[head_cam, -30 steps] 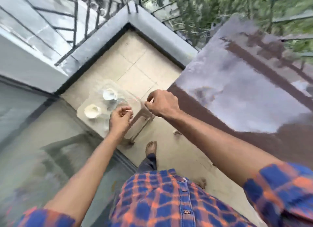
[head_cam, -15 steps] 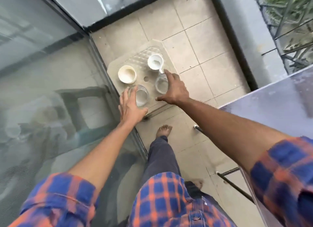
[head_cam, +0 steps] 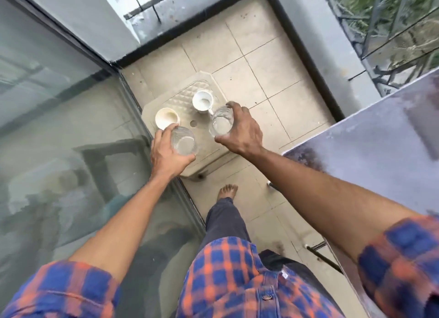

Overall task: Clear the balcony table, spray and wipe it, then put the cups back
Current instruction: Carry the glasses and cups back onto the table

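A low beige plastic stool (head_cam: 183,104) stands on the tiled floor by the glass door. On it sit a cream cup (head_cam: 166,117) at the left and a white cup (head_cam: 202,100) with a handle farther back. My left hand (head_cam: 166,154) is wrapped around a clear glass (head_cam: 184,141) at the stool's near left. My right hand (head_cam: 242,130) grips a second clear glass (head_cam: 221,122) to the right of the white cup. Whether the glasses rest on the stool or are lifted is unclear. The dark glossy balcony table (head_cam: 380,156) fills the right side.
A glass door (head_cam: 59,127) runs along the left, close to the stool. A grey parapet with a metal railing (head_cam: 370,32) borders the balcony behind and to the right. My bare foot (head_cam: 226,190) stands on the tiles just before the stool.
My view swung from the table down to the stool. Both hands reached to the two clear glasses and have closed around them, the left one on the near glass, the right on the far one.
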The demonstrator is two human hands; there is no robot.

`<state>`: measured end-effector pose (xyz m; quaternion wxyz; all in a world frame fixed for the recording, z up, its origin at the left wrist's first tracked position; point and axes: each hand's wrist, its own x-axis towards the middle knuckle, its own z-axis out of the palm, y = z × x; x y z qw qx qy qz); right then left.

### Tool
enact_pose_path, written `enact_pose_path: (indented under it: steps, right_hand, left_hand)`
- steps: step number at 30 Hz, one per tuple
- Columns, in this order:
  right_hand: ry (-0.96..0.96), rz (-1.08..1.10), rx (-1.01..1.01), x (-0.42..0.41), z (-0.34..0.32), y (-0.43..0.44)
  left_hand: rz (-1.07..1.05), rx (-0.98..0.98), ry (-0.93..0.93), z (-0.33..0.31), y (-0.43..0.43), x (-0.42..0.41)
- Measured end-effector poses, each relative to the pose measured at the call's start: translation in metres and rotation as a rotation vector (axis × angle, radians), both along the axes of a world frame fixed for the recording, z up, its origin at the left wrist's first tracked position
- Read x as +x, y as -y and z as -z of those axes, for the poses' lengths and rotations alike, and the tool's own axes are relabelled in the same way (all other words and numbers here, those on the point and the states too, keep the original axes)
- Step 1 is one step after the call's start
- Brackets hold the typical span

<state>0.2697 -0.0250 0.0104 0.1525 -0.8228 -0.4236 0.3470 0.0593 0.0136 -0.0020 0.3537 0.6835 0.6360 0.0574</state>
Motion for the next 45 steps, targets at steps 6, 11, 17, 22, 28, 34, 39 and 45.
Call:
enact_pose_path:
  steps: [6,11,17,22,28,34,39,45]
  right_hand:
    - [-0.013,0.112,0.228,0.055,-0.111,0.036]
    - [0.099,0.250,0.342,0.134,-0.167,0.095]
    - [0.194,0.586,0.371,0.251,-0.174,0.215]
    - [0.244,0.758,0.303,0.325,-0.168,0.315]
    - [0.312,0.920,0.267,0.387,-0.161,0.372]
    - [0.344,0.988,0.220,0.440,-0.148,0.373]
    - [0.328,1.029,0.231,0.461,-0.143,0.356]
    - [0.359,1.016,0.234,0.461,-0.136,0.344]
  left_hand:
    - [0.103,0.139,0.128,-0.096,-0.016,0.054]
    - [0.276,0.258,0.274,-0.162,-0.014,0.163]
    - [0.494,0.230,0.393,-0.192,0.040,0.325]
    - [0.703,0.199,0.436,-0.181,0.107,0.435]
    - [0.928,0.159,0.408,-0.163,0.163,0.541]
    - [1.034,0.185,0.348,-0.150,0.170,0.613]
    - [1.042,0.182,0.347,-0.140,0.156,0.645]
    - [1.087,0.164,0.350,-0.136,0.143,0.654]
